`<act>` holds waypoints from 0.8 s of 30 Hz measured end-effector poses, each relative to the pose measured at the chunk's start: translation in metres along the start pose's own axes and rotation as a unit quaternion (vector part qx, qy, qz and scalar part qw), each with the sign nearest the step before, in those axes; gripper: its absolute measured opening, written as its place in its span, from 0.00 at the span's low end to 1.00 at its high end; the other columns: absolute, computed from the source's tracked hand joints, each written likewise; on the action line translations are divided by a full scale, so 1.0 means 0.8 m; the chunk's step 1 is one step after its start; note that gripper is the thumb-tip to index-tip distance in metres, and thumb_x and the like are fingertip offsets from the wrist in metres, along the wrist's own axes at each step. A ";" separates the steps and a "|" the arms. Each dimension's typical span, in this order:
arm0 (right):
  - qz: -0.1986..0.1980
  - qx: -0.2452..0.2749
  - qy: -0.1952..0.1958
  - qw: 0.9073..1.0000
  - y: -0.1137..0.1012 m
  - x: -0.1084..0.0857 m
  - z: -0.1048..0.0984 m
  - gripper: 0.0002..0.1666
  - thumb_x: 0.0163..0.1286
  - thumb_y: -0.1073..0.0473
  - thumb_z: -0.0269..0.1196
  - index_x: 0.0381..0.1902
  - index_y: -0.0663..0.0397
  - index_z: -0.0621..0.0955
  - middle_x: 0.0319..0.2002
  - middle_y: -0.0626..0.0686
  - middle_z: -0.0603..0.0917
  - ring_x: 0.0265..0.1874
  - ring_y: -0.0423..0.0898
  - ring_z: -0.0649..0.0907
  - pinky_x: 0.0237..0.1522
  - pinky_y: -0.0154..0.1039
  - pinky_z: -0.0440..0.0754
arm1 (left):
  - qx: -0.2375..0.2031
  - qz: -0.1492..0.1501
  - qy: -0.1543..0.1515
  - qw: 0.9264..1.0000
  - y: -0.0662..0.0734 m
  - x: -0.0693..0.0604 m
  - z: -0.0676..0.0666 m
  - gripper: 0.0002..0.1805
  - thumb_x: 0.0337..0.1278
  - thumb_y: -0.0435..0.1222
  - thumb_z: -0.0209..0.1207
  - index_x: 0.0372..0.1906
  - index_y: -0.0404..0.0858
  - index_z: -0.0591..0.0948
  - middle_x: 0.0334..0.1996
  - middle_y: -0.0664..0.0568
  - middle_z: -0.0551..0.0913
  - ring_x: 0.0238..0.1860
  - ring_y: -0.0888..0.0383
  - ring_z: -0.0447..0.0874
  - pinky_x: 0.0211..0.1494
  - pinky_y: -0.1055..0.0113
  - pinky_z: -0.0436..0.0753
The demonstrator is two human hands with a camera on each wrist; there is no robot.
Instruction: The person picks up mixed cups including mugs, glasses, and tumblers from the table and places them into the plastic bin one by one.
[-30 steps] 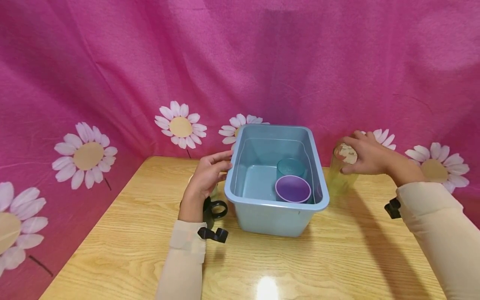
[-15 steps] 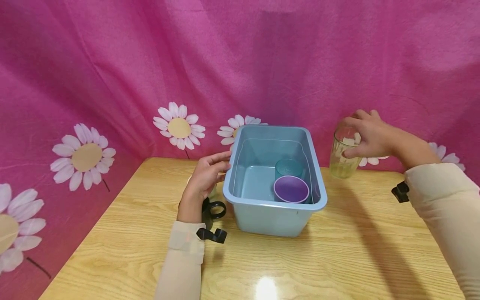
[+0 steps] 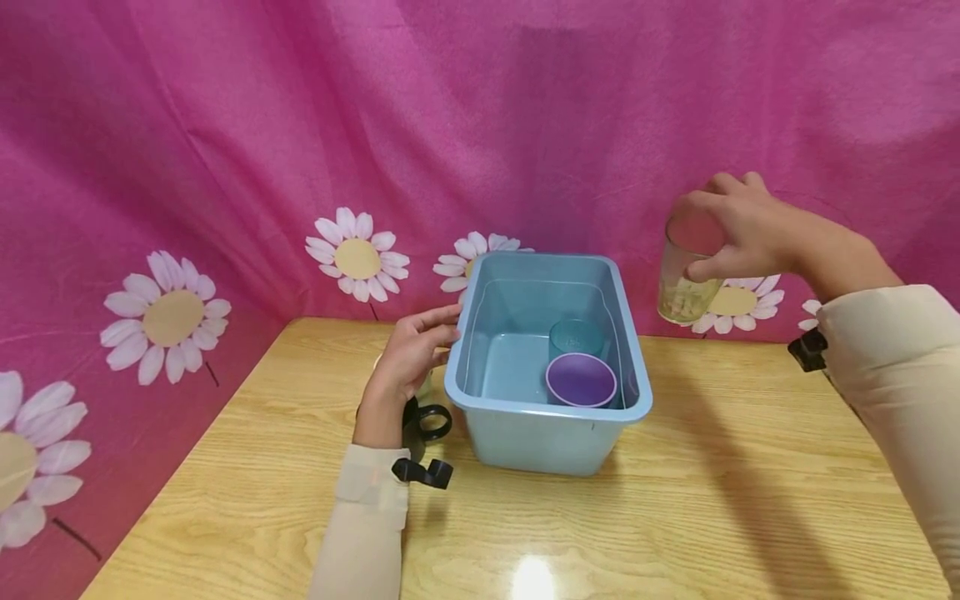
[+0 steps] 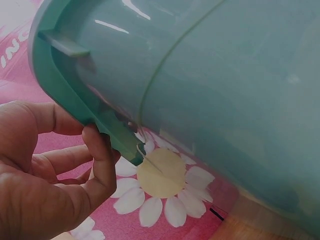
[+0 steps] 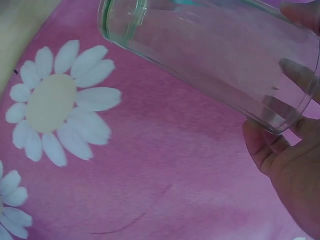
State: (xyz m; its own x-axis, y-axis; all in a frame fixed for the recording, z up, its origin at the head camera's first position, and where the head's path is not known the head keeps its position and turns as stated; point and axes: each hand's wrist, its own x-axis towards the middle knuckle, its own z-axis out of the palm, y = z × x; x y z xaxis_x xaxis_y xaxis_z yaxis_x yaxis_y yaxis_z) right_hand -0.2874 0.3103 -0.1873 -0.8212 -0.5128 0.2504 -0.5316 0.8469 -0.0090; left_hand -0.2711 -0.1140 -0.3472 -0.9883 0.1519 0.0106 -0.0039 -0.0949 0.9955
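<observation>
In the head view, the left hand [image 3: 408,354] pinches the left rim of a blue tub [image 3: 540,433] that stands on a wooden desk [image 3: 645,533]. Inside the tub, on its right side, a purple cup [image 3: 581,381] sits just in front of a teal cup [image 3: 576,336]. A black mug [image 3: 412,435] stands near the left wrist, partly hidden by the arm. The right hand [image 3: 750,229] grips a clear glass [image 3: 678,283] near its mouth, off the desk and to the right of the tub, before a pink flowered cloth [image 3: 600,108].

In the left wrist view, thumb and finger close on the tub's rim near a corner.

In the right wrist view, the glass lies slanted across the picture, its mouth between the right hand's fingertips [image 5: 256,142], some seen through the wall.
</observation>
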 end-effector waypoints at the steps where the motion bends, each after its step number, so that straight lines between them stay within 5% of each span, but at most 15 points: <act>1: -0.007 0.000 0.006 1.000 -0.002 0.003 -0.002 0.46 0.47 0.52 0.79 0.64 0.59 0.75 0.56 0.70 0.71 0.48 0.66 0.65 0.39 0.57 0.68 | 0.000 -0.001 0.000 1.000 0.000 0.000 0.000 0.22 0.67 0.30 0.59 0.65 0.36 0.80 0.59 0.42 0.82 0.46 0.53 0.84 0.52 0.59 0.85; 11: -0.052 0.001 0.024 0.998 -0.029 0.029 -0.012 0.41 0.47 0.55 0.79 0.60 0.54 0.78 0.54 0.66 0.73 0.49 0.65 0.66 0.41 0.55 0.66 | -0.001 0.002 0.003 1.000 -0.001 -0.002 -0.004 0.23 0.66 0.29 0.58 0.65 0.34 0.80 0.59 0.41 0.82 0.45 0.54 0.84 0.50 0.61 0.85; 24: -0.053 0.025 0.047 0.997 -0.055 0.050 -0.015 0.41 0.50 0.54 0.79 0.63 0.49 0.78 0.56 0.65 0.72 0.52 0.63 0.65 0.40 0.56 0.72 | 0.002 0.005 0.003 1.000 -0.001 0.002 -0.004 0.23 0.66 0.29 0.58 0.65 0.35 0.80 0.59 0.42 0.81 0.47 0.53 0.82 0.51 0.60 0.85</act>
State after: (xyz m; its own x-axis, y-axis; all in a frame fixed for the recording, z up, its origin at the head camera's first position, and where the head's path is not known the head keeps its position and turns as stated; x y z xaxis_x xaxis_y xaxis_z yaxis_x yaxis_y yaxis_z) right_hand -0.2942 0.2543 -0.1654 -0.7378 -0.5817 0.3424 -0.6260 0.7794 -0.0248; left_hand -0.2729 -0.1168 -0.3480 -0.9892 0.1456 0.0195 0.0061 -0.0925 0.9957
